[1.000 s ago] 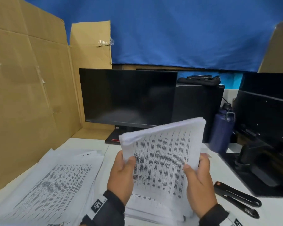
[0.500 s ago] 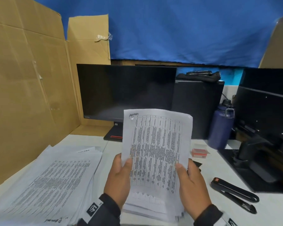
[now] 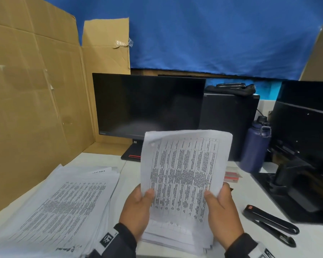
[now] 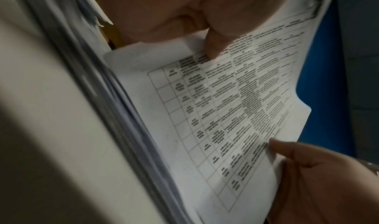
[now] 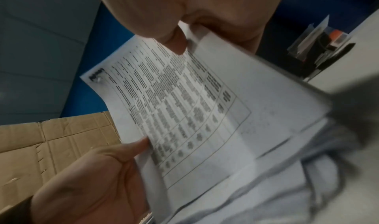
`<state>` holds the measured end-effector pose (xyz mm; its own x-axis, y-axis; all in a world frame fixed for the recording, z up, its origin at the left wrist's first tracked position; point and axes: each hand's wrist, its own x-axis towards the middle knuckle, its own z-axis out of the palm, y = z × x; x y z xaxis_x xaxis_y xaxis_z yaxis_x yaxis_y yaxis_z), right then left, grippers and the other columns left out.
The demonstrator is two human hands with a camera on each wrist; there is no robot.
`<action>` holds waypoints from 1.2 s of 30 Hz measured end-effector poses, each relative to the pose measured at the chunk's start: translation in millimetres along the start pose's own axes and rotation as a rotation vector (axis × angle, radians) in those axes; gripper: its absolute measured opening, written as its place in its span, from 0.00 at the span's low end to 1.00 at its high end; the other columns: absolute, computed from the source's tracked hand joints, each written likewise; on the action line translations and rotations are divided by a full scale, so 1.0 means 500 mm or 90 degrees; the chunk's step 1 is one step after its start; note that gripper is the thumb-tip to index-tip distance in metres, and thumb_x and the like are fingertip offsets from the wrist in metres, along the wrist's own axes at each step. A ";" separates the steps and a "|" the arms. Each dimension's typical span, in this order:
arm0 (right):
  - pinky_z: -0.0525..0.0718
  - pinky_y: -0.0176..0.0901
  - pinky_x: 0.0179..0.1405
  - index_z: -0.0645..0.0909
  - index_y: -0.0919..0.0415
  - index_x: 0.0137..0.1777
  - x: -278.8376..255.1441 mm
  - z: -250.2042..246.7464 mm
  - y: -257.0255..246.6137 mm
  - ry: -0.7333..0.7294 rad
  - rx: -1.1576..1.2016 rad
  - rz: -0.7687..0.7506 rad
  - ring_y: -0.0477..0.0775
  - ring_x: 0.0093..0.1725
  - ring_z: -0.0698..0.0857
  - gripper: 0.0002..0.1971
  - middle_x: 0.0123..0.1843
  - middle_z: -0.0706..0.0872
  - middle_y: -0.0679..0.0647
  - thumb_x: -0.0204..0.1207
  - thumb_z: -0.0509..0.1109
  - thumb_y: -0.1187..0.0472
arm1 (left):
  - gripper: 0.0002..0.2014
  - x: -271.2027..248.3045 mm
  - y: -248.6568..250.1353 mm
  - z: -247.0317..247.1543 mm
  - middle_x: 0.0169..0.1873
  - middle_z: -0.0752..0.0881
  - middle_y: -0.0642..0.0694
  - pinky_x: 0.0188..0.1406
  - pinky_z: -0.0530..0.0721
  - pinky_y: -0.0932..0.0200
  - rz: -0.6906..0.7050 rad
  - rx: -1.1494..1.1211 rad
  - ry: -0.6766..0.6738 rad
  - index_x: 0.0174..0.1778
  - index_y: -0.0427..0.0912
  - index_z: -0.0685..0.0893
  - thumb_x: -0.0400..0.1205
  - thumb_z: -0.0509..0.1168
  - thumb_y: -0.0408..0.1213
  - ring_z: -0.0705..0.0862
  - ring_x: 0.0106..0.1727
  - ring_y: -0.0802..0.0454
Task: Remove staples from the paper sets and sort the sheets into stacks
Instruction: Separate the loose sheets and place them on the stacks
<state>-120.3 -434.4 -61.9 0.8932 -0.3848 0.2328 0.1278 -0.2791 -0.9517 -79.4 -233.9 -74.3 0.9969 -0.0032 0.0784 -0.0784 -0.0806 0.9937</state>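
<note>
I hold a printed paper set point(image 3: 183, 170) upright in front of me, its table text facing me. My left hand point(image 3: 138, 207) grips its lower left edge, thumb on the front. My right hand point(image 3: 220, 209) grips the lower right edge the same way. A staple mark shows at its top left corner point(image 5: 98, 79). The sheet's table point(image 4: 235, 114) fills the left wrist view. Under my hands lies a pile of more paper sets point(image 3: 177, 237). A big stack of sheets point(image 3: 56, 213) lies on the left. A black staple remover point(image 3: 270, 224) lies to the right.
A dark monitor point(image 3: 149, 107) stands behind the paper, a second monitor point(image 3: 306, 131) on the right with its stand base. A blue bottle point(image 3: 255, 146) and a small staple box point(image 3: 231, 175) sit behind my right hand. Cardboard walls point(image 3: 35, 101) close the left side.
The held set went from bent and tilted back to upright and flatter, front page facing me. My hands shifted slightly lower along its sides.
</note>
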 end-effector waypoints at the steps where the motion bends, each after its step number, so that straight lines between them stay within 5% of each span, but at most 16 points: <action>1: 0.76 0.31 0.52 0.72 0.50 0.57 0.004 -0.006 -0.003 -0.007 -0.028 0.004 0.38 0.60 0.83 0.08 0.58 0.84 0.40 0.86 0.64 0.65 | 0.13 0.001 0.008 -0.004 0.50 0.94 0.59 0.58 0.88 0.54 0.009 0.019 0.017 0.59 0.55 0.88 0.92 0.58 0.39 0.91 0.57 0.56; 3: 0.79 0.43 0.64 0.70 0.53 0.64 0.004 -0.017 -0.014 0.015 -0.140 -0.015 0.52 0.69 0.79 0.16 0.65 0.79 0.46 0.81 0.70 0.59 | 0.12 0.003 0.033 -0.016 0.48 0.94 0.56 0.56 0.89 0.52 0.038 0.076 0.046 0.57 0.55 0.88 0.92 0.58 0.41 0.91 0.54 0.55; 5: 0.67 0.58 0.81 0.63 0.58 0.78 -0.012 -0.029 -0.040 0.122 -0.302 -0.117 0.60 0.80 0.67 0.35 0.77 0.68 0.55 0.73 0.75 0.56 | 0.11 0.010 0.068 -0.033 0.45 0.92 0.53 0.54 0.89 0.49 0.091 0.177 0.066 0.55 0.55 0.86 0.91 0.57 0.44 0.91 0.50 0.54; 8: 0.61 0.68 0.80 0.66 0.59 0.81 -0.058 -0.029 -0.103 0.263 -0.467 -0.423 0.69 0.84 0.62 0.37 0.81 0.65 0.63 0.72 0.73 0.63 | 0.12 0.012 0.143 -0.055 0.34 0.86 0.52 0.38 0.84 0.52 0.199 0.384 0.078 0.49 0.54 0.82 0.92 0.55 0.46 0.86 0.37 0.52; 10: 0.59 0.73 0.80 0.73 0.53 0.77 -0.083 -0.016 -0.133 0.284 -0.543 -0.555 0.72 0.85 0.61 0.35 0.82 0.68 0.61 0.67 0.74 0.64 | 0.12 0.002 0.194 -0.058 0.31 0.83 0.52 0.40 0.82 0.52 0.311 0.588 0.066 0.45 0.53 0.79 0.91 0.54 0.45 0.83 0.35 0.50; 14: 0.46 0.78 0.81 0.80 0.55 0.76 -0.095 -0.010 -0.145 0.226 -0.671 -0.505 0.72 0.86 0.60 0.41 0.82 0.74 0.59 0.58 0.80 0.72 | 0.09 -0.052 0.266 -0.033 0.27 0.78 0.54 0.41 0.68 0.51 0.550 0.927 0.034 0.34 0.53 0.76 0.73 0.61 0.31 0.77 0.31 0.48; 16: 0.62 0.74 0.78 0.87 0.55 0.63 -0.090 -0.017 -0.142 0.159 -0.693 -0.490 0.66 0.73 0.82 0.31 0.63 0.89 0.55 0.57 0.79 0.72 | 0.10 -0.079 0.266 -0.022 0.26 0.77 0.53 0.43 0.72 0.48 0.664 0.963 0.002 0.33 0.51 0.77 0.70 0.57 0.30 0.76 0.31 0.46; 18: 0.85 0.56 0.45 0.86 0.50 0.49 -0.080 -0.027 -0.134 0.107 -0.677 -0.451 0.61 0.40 0.91 0.22 0.38 0.88 0.49 0.55 0.80 0.71 | 0.13 -0.092 0.251 -0.012 0.32 0.81 0.50 0.51 0.76 0.45 0.743 0.945 0.008 0.37 0.49 0.81 0.75 0.55 0.29 0.82 0.39 0.43; 19: 0.81 0.50 0.29 0.84 0.48 0.46 -0.075 -0.033 -0.134 0.076 -0.657 -0.411 0.60 0.30 0.86 0.20 0.33 0.85 0.48 0.57 0.79 0.69 | 0.13 -0.094 0.243 -0.011 0.40 0.86 0.49 0.59 0.76 0.43 0.758 0.921 0.036 0.42 0.48 0.85 0.77 0.56 0.29 0.86 0.51 0.41; 21: 0.78 0.47 0.22 0.82 0.46 0.45 -0.065 -0.047 -0.142 0.048 -0.618 -0.318 0.59 0.28 0.83 0.12 0.30 0.81 0.47 0.67 0.75 0.64 | 0.21 -0.087 0.231 -0.017 0.68 0.85 0.45 0.75 0.70 0.35 0.727 0.863 0.133 0.67 0.49 0.85 0.77 0.64 0.33 0.76 0.79 0.38; 24: 0.83 0.50 0.32 0.82 0.48 0.48 -0.035 -0.083 -0.140 0.082 -0.499 -0.243 0.62 0.34 0.85 0.05 0.31 0.84 0.47 0.78 0.70 0.61 | 0.48 -0.072 0.215 -0.042 0.87 0.61 0.43 0.86 0.56 0.36 0.554 0.627 0.243 0.89 0.49 0.57 0.76 0.75 0.45 0.55 0.90 0.39; 27: 0.87 0.50 0.49 0.86 0.47 0.48 -0.010 -0.106 -0.140 0.095 -0.268 -0.187 0.52 0.45 0.88 0.07 0.41 0.90 0.42 0.83 0.69 0.60 | 0.55 -0.062 0.197 -0.041 0.82 0.63 0.57 0.85 0.62 0.46 0.245 0.194 0.130 0.90 0.55 0.43 0.79 0.78 0.38 0.60 0.86 0.56; 29: 0.86 0.47 0.53 0.84 0.41 0.46 -0.012 -0.103 -0.147 0.058 -0.151 -0.146 0.42 0.49 0.88 0.11 0.45 0.89 0.35 0.83 0.69 0.60 | 0.38 -0.057 0.183 -0.023 0.72 0.81 0.58 0.79 0.74 0.47 0.083 -0.015 -0.018 0.86 0.56 0.60 0.85 0.70 0.30 0.76 0.78 0.54; 32: 0.88 0.48 0.53 0.84 0.38 0.46 -0.018 -0.083 -0.147 0.024 -0.049 -0.113 0.42 0.52 0.89 0.11 0.48 0.90 0.35 0.82 0.70 0.59 | 0.17 -0.043 0.170 -0.007 0.56 0.93 0.56 0.69 0.85 0.39 0.048 -0.042 0.031 0.64 0.55 0.83 0.87 0.61 0.29 0.89 0.63 0.50; 36: 0.85 0.43 0.55 0.84 0.37 0.52 -0.021 -0.045 -0.113 0.047 0.008 -0.125 0.33 0.52 0.88 0.12 0.49 0.90 0.30 0.81 0.71 0.59 | 0.11 -0.034 0.164 -0.006 0.52 0.92 0.58 0.59 0.88 0.42 0.106 0.003 0.155 0.57 0.56 0.82 0.86 0.60 0.35 0.89 0.54 0.56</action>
<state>-146.5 -434.6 -5.9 0.8167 -0.3873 0.4278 0.3027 -0.3437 -0.8890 -102.6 -237.2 5.9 0.9402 0.2225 0.2580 -0.2405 -0.1032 0.9652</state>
